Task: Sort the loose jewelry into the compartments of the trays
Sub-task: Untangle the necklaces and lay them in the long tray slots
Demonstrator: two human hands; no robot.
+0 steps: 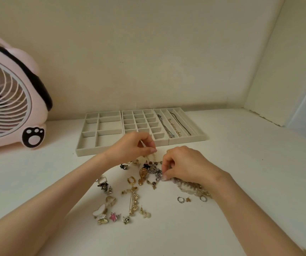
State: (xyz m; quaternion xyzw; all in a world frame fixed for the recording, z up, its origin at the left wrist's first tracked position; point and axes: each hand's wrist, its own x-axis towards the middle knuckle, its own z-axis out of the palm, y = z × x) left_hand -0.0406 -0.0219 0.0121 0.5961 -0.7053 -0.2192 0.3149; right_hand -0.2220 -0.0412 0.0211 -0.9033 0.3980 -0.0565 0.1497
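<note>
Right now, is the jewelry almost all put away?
Not nearly. Done: three chains lie in long slots of the right tray. In hand: the left hand pinches a beaded strand, the right hand pinches the tangle. Left: most pieces sit loose on the table, and the left tray and middle tray look empty.

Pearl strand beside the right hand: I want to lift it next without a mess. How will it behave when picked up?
Probably floppy: the pearl strand lies in loose curves, so it should droop when lifted. It may drag neighbours along, since gold charms seem tangled in its end. Pushed, it would likely bunch rather than slide whole.
</note>
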